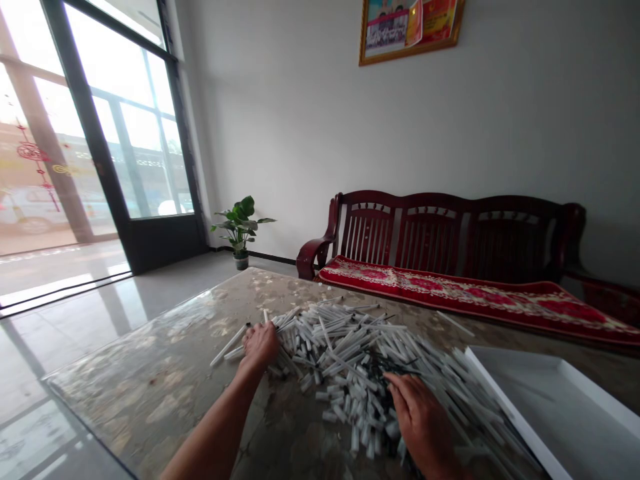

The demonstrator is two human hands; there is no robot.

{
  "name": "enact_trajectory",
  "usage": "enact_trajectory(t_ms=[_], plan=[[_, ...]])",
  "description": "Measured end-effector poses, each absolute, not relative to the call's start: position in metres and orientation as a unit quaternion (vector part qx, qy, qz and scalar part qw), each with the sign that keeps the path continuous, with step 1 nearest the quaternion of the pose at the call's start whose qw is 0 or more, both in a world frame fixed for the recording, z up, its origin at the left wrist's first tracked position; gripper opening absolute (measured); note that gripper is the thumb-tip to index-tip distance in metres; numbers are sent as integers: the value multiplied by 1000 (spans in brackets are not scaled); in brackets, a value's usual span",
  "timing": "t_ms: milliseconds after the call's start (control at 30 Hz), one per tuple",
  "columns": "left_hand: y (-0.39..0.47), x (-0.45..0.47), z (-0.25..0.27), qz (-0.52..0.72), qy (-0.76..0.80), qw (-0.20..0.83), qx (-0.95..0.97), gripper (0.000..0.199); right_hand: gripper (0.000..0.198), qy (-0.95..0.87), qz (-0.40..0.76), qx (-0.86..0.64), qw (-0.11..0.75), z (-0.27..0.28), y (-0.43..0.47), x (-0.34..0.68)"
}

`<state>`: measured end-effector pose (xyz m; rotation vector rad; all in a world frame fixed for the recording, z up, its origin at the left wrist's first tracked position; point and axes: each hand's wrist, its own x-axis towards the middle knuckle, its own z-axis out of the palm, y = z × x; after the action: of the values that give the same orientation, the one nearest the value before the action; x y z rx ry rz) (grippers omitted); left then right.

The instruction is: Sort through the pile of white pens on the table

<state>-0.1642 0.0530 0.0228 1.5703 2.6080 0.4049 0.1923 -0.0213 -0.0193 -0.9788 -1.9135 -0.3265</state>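
Note:
A broad heap of slim white translucent tubes (340, 333), resembling pen barrels, lies on the table. Short white cap-like pieces (367, 407) gather at its near side, with thin black pieces (383, 370) among them. My left hand (261, 343) rests at the heap's left edge, its fingers bent down over the tubes; whatever they grip is hidden. Beside it a loose white tube (229, 345) with a dark end lies slanted. My right hand (417, 410) reaches over the heap's right part, fingers pressed together near the black pieces. What it holds, if anything, does not show.
A shallow white tray (565, 407) stands on the patterned table (125, 387) at the right, beside long tubes. One tube (455, 323) lies apart farther back. Behind are a dark red wooden bench (430, 233) with a red floral cover (450, 288) and a potted plant (241, 230).

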Motion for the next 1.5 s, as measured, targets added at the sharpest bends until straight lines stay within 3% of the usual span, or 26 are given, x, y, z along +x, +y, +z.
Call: enact_trajectory(t_ms=[167, 333, 600, 733, 1000, 1200, 1300, 1500], plan=[[49, -162, 16, 177, 816, 43, 548, 33, 24, -779, -124, -401, 466, -18, -22, 192], [44, -146, 21, 302, 766, 109, 557, 22, 25, -779, -114, -413, 459, -18, -23, 191], [51, -56, 26, 519, 594, 406, 462, 20, 25, -769, -104, -422, 469, -16, -24, 189], [55, -33, 21, 592, 507, 506, 370, 10, 25, -770, -110, -433, 456, -15, -25, 191], [56, -37, 10, 726, 389, 533, 192, 15, 24, -770, -122, -437, 447, -15, -26, 187], [49, -35, 12, 751, 369, 493, 238, 20, 25, -774, -124, -435, 443, -13, -28, 185], [42, -30, 13, 747, 350, 493, 277, 33, 26, -770, -125, -434, 450, -13, -29, 185], [22, -5, 16, 660, 230, 672, 246, 45, 26, -776, -92, -444, 437, -6, -34, 183]])
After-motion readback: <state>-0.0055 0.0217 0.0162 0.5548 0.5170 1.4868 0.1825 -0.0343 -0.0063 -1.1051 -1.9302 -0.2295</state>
